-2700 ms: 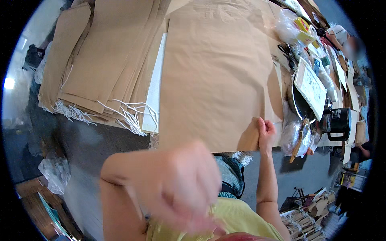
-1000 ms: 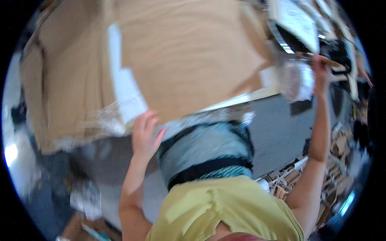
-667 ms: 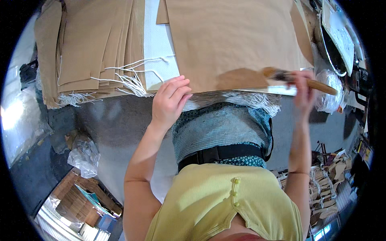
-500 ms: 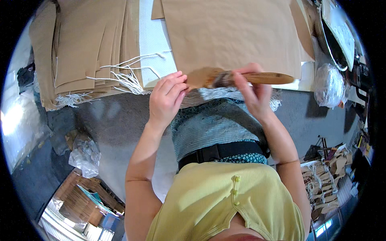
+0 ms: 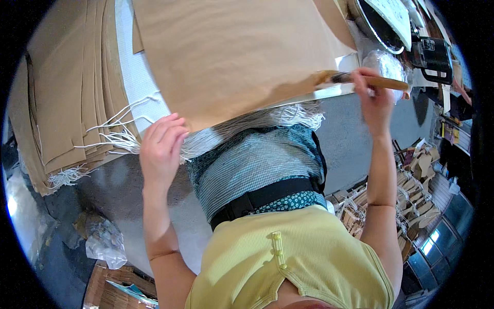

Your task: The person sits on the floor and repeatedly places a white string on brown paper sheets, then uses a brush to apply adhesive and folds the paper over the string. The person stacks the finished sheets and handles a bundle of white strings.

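My right hand (image 5: pixel 374 100) is closed round the wooden handle of a flat brush (image 5: pixel 388 82), whose bristles touch the near edge of a large brown paper sheet (image 5: pixel 231 56) towards its right end. A darker, damp-looking strip runs along that edge to the left of the bristles. At the sheet's near left corner, my left hand (image 5: pixel 163 147) has its fingers and thumb closed on the paper. White strings (image 5: pixel 121 136) lie loose just left of this hand, and a bundle of pale cords (image 5: pixel 221 136) hangs along the table's front edge.
Stacked brown paper pieces (image 5: pixel 67 77) cover the table's left side. A dark pan (image 5: pixel 378 23), a plastic-wrapped roll (image 5: pixel 383 64) and a black-handled container (image 5: pixel 432 56) stand at the right. On the floor are a clear plastic bag (image 5: pixel 105 242) and tied brown paper bundles (image 5: pixel 411 206).
The brush has swept rightwards along the sheet's near edge, leaving a longer dark strip. My left hand stays at the near left corner. The whole view has turned and shifted.
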{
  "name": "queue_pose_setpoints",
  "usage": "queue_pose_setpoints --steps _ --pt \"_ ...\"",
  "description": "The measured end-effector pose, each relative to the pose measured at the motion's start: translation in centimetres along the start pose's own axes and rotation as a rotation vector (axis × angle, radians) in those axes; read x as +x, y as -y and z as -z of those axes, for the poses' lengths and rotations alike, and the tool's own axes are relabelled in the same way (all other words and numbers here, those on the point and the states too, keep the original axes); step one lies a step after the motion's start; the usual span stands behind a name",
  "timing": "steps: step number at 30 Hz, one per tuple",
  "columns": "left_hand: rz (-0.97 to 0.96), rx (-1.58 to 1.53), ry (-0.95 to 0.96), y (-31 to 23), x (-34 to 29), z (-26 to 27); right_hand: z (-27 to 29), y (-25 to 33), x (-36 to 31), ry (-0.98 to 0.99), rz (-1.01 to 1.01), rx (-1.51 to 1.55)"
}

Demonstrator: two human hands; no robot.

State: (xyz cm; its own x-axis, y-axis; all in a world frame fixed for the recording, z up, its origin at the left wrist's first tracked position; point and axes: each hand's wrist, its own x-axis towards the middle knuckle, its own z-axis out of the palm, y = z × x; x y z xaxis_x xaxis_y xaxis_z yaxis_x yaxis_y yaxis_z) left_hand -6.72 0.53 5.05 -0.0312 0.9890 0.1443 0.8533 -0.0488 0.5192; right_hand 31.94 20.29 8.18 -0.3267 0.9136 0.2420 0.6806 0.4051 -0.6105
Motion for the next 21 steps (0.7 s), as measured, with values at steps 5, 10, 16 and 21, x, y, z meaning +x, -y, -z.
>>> queue_pose_setpoints --steps 5,10,16,21 --pt "0.17 0.058 -0.033 -1.5 -2.8 1.7 7.7 -6.3 1.3 -0.161 0.324 -0.522" --pt "0.253 -0.037 0.065 -1.8 -5.2 -5.1 8.1 -8.0 -0.7 -0.038 0.102 -0.744" --pt "0.27 0.141 0.08 -1.2 -4.2 -9.1 -1.9 1.2 -1.2 0.132 0.301 -0.311" --pt "0.193 -0.361 0.181 -4.4 -3.1 -3.6 -8.2 9.0 -5.5 0.546 0.326 0.198"
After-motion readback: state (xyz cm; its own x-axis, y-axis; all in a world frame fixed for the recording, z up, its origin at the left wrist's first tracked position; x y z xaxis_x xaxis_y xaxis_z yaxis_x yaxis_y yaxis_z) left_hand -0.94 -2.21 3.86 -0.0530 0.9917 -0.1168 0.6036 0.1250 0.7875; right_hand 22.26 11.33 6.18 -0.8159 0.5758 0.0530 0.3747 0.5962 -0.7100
